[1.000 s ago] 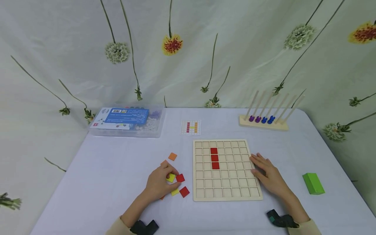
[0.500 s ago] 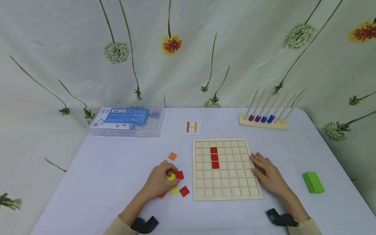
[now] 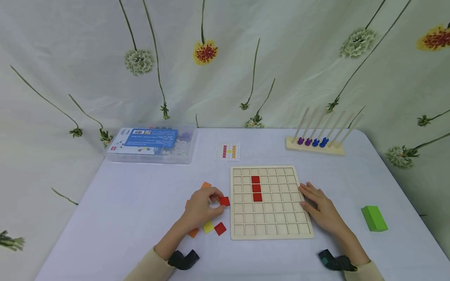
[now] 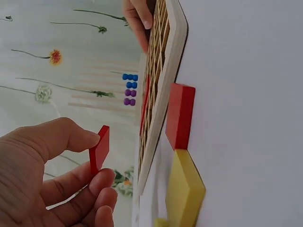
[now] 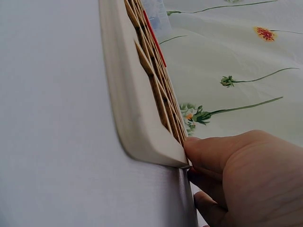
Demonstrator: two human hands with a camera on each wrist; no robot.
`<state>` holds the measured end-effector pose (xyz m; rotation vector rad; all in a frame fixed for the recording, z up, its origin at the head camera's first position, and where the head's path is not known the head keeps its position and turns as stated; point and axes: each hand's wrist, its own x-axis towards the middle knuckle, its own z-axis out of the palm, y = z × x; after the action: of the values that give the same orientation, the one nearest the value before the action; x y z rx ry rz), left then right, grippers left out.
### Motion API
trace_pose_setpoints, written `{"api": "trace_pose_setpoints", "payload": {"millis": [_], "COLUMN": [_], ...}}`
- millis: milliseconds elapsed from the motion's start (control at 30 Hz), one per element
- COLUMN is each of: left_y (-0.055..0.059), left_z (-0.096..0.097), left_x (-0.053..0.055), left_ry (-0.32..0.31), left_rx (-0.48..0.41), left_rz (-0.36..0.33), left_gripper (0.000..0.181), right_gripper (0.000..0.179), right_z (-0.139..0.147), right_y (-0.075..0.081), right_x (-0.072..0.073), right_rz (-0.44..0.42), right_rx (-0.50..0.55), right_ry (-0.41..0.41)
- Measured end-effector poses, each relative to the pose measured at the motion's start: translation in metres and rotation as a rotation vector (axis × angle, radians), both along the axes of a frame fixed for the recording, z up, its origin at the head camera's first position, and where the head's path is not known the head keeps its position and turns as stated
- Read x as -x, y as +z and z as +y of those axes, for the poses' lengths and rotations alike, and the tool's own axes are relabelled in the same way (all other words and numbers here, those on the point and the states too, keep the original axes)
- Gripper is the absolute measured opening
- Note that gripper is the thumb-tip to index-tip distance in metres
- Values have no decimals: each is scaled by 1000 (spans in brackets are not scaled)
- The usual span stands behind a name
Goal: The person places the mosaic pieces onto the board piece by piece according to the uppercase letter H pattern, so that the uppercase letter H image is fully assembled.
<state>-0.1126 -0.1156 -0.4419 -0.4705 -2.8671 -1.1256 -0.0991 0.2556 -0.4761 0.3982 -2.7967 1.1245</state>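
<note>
My left hand point(image 3: 203, 208) pinches a red square tile point(image 3: 224, 201) between thumb and fingertips; the left wrist view shows this red tile point(image 4: 100, 147) tilted up, clear of the table. A pale wooden grid board point(image 3: 246, 232) lies just right of it, with three red tiles point(image 3: 257, 188) set in one column. My right hand point(image 3: 323, 212) touches the board's right edge with thumb and fingertips, its fingers fairly straight. Below the left hand lie another red tile point(image 3: 220, 228), a yellow tile point(image 3: 208, 227) and an orange tile point(image 3: 193, 232); the hand partly hides other tiles.
Behind the board lies a small pattern card point(image 3: 227, 152). A clear plastic box point(image 3: 152, 144) with a blue label stands at the back left. At the back right is a peg stand point(image 3: 315, 147) with purple and blue beads. A green block point(image 3: 374, 218) sits on the right.
My left hand has lifted a red tile from the loose pile and moved it right and away from me, close to the board's left edge. The right hand has stayed at the board.
</note>
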Motion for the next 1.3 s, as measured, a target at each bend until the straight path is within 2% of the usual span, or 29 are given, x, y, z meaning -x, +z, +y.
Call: {"api": "trace_pose_setpoints", "payload": {"millis": [367, 567, 733, 1000, 1300], "left_y": [10, 6, 3, -6, -8], "left_z": [39, 60, 73, 84, 87], "left_x": [7, 9, 9, 11, 12], "left_ry": [-115, -164, -195, -234, -225], "left_rx": [-16, -3, 8, 38, 103], "left_rz": [-13, -14, -42, -54, -17], "left_gripper": [19, 19, 18, 15, 15], "right_gripper": [48, 48, 48, 48, 48], "right_z": [2, 2, 2, 3, 3], "right_y": [-2, -3, -3, -3, -4], "right_x": [1, 1, 1, 1, 2], "right_rz": [0, 3, 3, 4, 6], "right_rx": [0, 3, 0, 3, 6], "right_ry": [6, 9, 11, 14, 16]}}
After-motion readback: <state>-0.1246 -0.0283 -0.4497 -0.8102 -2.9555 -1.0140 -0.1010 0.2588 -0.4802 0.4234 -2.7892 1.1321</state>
